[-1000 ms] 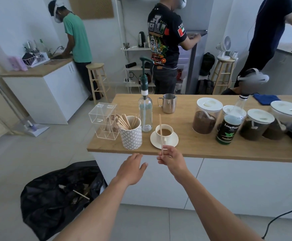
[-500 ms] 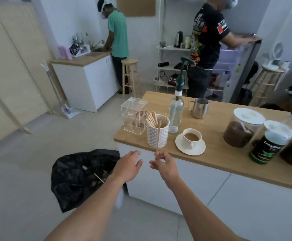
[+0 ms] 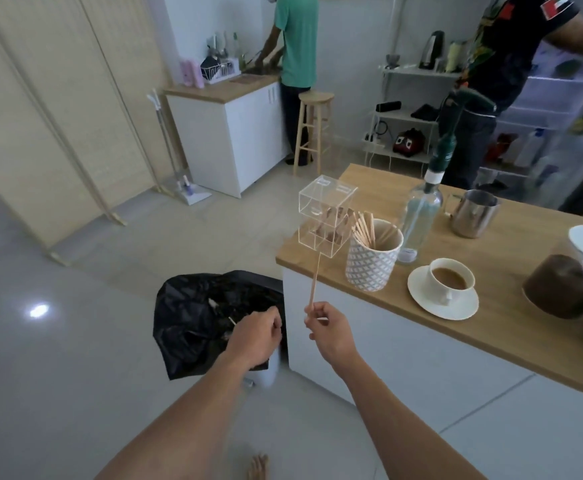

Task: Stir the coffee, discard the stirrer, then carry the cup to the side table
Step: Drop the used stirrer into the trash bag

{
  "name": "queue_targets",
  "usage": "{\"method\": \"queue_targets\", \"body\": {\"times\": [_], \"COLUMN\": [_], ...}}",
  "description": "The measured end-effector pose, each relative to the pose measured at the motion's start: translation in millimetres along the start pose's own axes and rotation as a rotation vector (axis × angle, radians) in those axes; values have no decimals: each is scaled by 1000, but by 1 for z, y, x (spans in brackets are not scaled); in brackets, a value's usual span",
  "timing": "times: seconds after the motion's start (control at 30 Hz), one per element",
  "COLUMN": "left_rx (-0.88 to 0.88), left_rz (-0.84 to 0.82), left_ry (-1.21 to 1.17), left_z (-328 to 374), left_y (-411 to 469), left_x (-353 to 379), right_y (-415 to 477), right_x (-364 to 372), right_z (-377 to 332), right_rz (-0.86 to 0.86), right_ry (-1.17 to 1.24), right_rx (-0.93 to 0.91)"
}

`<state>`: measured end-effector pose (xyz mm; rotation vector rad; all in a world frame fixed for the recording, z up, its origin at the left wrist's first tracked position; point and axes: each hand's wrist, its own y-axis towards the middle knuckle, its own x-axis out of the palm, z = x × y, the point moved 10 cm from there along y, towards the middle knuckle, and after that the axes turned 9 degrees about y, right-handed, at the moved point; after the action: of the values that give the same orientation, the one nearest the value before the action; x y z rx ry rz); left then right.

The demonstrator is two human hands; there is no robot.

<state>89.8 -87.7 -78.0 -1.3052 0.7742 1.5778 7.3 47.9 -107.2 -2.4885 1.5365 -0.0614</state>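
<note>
Right hand (image 3: 331, 332) pinches the stirrer (image 3: 315, 278) at its lower end; stick stands near upright, tip up toward 12 o'clock, in front of the counter (image 3: 512, 317) corner. Left hand (image 3: 257, 336) loosely curled, nothing in it, hovering over the bin (image 3: 193, 317) rim.

Cup (image 3: 451, 278) with coffee sits on its saucer (image 3: 432, 304) on the counter, at 2 o'clock from the right hand, well apart.

Risks, as judged:
- Stirrer is not yet over the bin mouth, which lies at 9 o'clock. Let go here and it likely lands on the floor beside the counter base.
- Light stick, black liner slumped and folded: it could glance off a fold.
- Wet tip could drip on the way across.

Room: bin is tucked against the counter's left end. Open floor from 7 to 11 o'clock. Patterned stirrer holder (image 3: 373, 259) stands just beside the saucer, near the counter edge, to be minded when reaching for the cup.
</note>
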Motion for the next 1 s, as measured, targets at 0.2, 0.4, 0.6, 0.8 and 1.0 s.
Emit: {"method": "queue_targets", "body": {"times": [0.2, 0.4, 0.6, 0.8, 1.0], "left_rx": [-51, -91, -153, -230, -305], "left_rz": [-3, -44, -71, -116, -165], "left_ry": [-22, -82, -109, -176, -247], "left_z": [-28, -67, -117, -176, -233], "left_y": [13, 35, 55, 80, 102], "left_x": [2, 10, 19, 42, 62], "right_y": [18, 45, 70, 110, 140], "right_x": [30, 68, 120, 171, 217], "right_z": [6, 14, 27, 46, 68], "right_rz": [-42, -101, -194, -215, -272], "right_ry": [-17, -73, -147, -220, -334], "right_rx": [35, 68, 130, 202, 258]}}
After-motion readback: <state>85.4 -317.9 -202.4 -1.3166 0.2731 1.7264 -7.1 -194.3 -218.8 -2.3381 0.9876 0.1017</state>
